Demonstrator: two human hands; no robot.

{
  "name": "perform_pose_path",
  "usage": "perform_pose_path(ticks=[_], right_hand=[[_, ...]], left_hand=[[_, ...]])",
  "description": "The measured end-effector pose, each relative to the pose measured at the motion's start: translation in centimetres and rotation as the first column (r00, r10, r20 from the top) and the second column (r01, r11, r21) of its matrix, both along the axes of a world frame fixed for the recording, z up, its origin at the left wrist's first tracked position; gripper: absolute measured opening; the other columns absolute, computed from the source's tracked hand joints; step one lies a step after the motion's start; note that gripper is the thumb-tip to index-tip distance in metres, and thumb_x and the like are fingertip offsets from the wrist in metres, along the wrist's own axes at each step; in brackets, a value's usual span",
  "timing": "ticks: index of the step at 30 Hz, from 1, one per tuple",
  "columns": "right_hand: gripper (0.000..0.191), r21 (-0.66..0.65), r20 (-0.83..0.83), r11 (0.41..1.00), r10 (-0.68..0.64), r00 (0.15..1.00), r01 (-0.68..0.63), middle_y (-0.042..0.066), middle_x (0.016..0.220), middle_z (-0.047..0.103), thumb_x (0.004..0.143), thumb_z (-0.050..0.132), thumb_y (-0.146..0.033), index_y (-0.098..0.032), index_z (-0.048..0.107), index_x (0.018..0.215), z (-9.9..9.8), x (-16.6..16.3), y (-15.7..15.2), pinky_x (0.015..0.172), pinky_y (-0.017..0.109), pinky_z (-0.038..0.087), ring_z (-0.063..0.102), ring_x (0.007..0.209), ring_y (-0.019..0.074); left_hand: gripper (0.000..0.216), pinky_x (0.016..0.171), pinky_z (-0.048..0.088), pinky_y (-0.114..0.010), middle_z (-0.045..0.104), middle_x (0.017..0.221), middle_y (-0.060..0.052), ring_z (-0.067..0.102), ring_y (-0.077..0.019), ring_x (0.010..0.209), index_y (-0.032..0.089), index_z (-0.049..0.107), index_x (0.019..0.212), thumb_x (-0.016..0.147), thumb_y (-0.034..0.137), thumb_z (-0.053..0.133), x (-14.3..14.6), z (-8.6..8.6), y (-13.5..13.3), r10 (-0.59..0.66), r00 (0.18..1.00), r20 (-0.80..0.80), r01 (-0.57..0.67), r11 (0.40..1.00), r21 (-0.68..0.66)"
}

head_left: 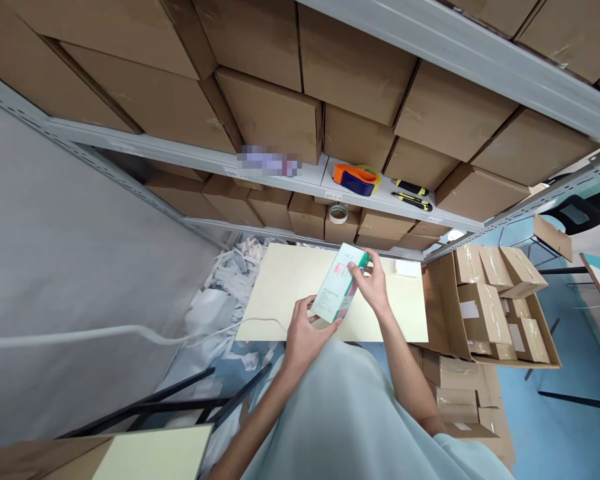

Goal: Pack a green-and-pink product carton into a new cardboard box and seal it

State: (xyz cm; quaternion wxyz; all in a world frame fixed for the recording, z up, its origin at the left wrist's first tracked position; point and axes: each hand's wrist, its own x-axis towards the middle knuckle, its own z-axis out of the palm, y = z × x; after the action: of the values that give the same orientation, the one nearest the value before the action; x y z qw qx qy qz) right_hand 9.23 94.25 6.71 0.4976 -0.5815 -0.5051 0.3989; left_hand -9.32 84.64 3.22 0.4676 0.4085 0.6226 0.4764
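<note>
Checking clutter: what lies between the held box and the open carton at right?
Head view: the right hand on the box, then tabletop with a small white pad before the carton.

Both hands hold a small white and green box (339, 283) above a pale table (280, 287). The left hand (304, 333) grips its near end; the right hand (373, 283) pinches its far end. Right of the table, an open carton (443, 313) holds small parcels (485, 303). On the far shelf (310, 175) lie a tape dispenser (356, 179) and two knives (411, 193). Paper scraps (225, 280) litter the floor at left.
</note>
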Motion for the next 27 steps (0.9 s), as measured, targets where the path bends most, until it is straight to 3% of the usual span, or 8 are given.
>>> perform_pose_path(ticks=[2,6,12,16,19,22,25,27], right_hand=[[0.051,-0.018,-0.067,1.000,0.013,0.998,-0.015,0.009,0.136,0.069,0.087,0.079,-0.048,-0.028,0.065,0.132,0.2,-0.1,0.1,0.078,0.033,0.062,0.071,0.101,0.0231],[0.050,-0.087,-0.214,0.989,0.103,0.972,-0.124,0.006,0.128,0.071,0.084,0.079,-0.047,-0.030,0.063,0.128,0.9,0.0,0.2,0.074,0.030,0.059,0.072,0.094,0.0200],[0.044,-0.022,-0.204,0.979,0.195,0.959,-0.203,0.005,0.124,0.070,0.086,0.078,-0.044,-0.030,0.061,0.124,1.5,-0.6,0.0,0.078,0.030,0.060,0.071,0.097,0.0197],[0.041,0.131,0.016,0.956,0.262,0.965,-0.262,0.008,0.134,0.066,0.091,0.077,-0.037,-0.030,0.060,0.127,3.0,-1.6,-2.0,0.092,0.037,0.065,0.072,0.116,0.0240],[0.041,0.284,0.339,0.885,0.267,0.902,-0.369,0.014,0.148,0.060,0.095,0.077,-0.031,-0.030,0.062,0.134,4.4,-2.6,-5.2,0.109,0.047,0.061,0.061,0.143,0.0304],[0.050,0.383,0.622,0.751,0.221,0.752,-0.538,0.018,0.163,0.052,0.095,0.079,-0.025,-0.032,0.061,0.142,4.4,-3.5,-8.6,0.112,0.053,0.059,0.056,0.152,0.0345],[0.056,0.439,0.777,0.618,0.104,0.621,-0.652,0.016,0.165,0.056,0.093,0.083,-0.022,-0.036,0.062,0.143,2.6,-4.5,-11.3,0.112,0.054,0.059,0.059,0.152,0.0341],[0.051,0.471,0.803,0.580,0.030,0.595,-0.665,0.012,0.160,0.064,0.092,0.086,-0.022,-0.038,0.066,0.137,0.9,-5.4,-12.7,0.113,0.049,0.059,0.061,0.151,0.0306]], left_hand=[[0.072,0.103,0.065,-0.047,0.072,0.134,-0.011,0.071,-0.0344,0.132,0.025,0.065,0.121,0.061,0.049,0.099,-0.7,0.4,-0.2,-0.090,0.985,0.149,0.099,0.994,-0.053],[0.067,0.102,0.063,-0.046,0.080,0.127,-0.013,0.075,-0.0361,0.127,0.024,0.063,0.113,0.066,0.057,0.099,-2.6,0.6,-0.2,-0.200,0.849,0.490,0.318,0.933,-0.170],[0.068,0.102,0.062,-0.042,0.082,0.123,-0.011,0.075,-0.0351,0.127,0.024,0.069,0.109,0.057,0.045,0.107,-3.5,-0.2,-0.3,-0.116,0.823,0.556,0.274,0.939,-0.208],[0.058,0.095,0.064,-0.040,0.083,0.119,-0.012,0.078,-0.0320,0.115,0.022,0.075,0.111,0.073,0.060,0.096,-3.7,-0.9,0.8,0.016,0.716,0.697,0.223,0.942,-0.250],[0.040,0.083,0.064,-0.034,0.083,0.102,-0.010,0.079,-0.0255,0.094,0.020,0.076,0.102,0.086,0.056,0.085,-3.7,-1.2,2.4,0.187,0.604,0.775,0.129,0.937,-0.326],[0.034,0.067,0.060,-0.032,0.079,0.082,-0.007,0.073,-0.0225,0.070,0.019,0.076,0.098,0.089,0.051,0.079,-3.7,-1.1,3.8,0.277,0.524,0.805,0.110,0.916,-0.387],[0.041,0.060,0.057,-0.033,0.074,0.070,-0.004,0.068,-0.0224,0.058,0.018,0.076,0.102,0.090,0.057,0.074,-3.6,-0.5,4.6,0.263,0.484,0.835,0.197,0.897,-0.397],[0.043,0.061,0.057,-0.033,0.074,0.071,-0.003,0.068,-0.0223,0.059,0.019,0.077,0.110,0.091,0.058,0.072,-3.5,0.0,4.8,0.236,0.481,0.844,0.213,0.903,-0.373]])
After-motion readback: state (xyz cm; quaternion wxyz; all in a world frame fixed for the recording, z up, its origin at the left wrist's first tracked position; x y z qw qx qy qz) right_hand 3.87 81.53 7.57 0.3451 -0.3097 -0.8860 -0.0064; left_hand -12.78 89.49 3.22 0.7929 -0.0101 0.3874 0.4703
